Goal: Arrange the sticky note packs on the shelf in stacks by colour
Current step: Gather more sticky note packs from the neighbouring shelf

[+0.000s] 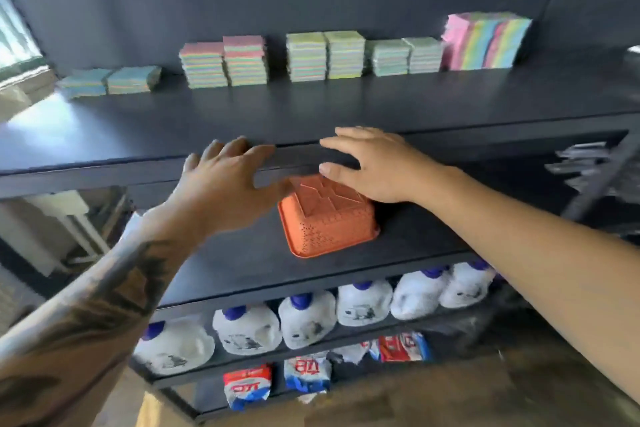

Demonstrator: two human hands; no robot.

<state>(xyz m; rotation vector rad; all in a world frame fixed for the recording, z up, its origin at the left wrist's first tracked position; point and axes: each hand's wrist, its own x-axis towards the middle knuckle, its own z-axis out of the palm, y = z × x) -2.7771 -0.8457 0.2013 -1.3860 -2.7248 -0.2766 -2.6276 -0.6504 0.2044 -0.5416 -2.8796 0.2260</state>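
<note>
Sticky note packs stand in stacks along the back of the dark top shelf (pixel 242 114): low blue-topped stacks (pixel 110 81) at the left, two pink-topped stacks (pixel 225 61), two yellow-green stacks (pixel 325 55), two lower green stacks (pixel 405 55), and a tall block of packs on edge (pixel 488 42) at the right. My left hand (pixel 225 180) and my right hand (pixel 374 166) are both at the shelf's front edge, fingers spread and straight, holding nothing. Both hands are well in front of the stacks.
An upturned orange basket (pixel 329 218) lies on the shelf below, just under my hands. Lower down, white jugs with blue caps (pixel 308 319) stand in a row, with red, white and blue bags (pixel 246 385) beneath. Dark wrapped items (pixel 581 163) lie at the right.
</note>
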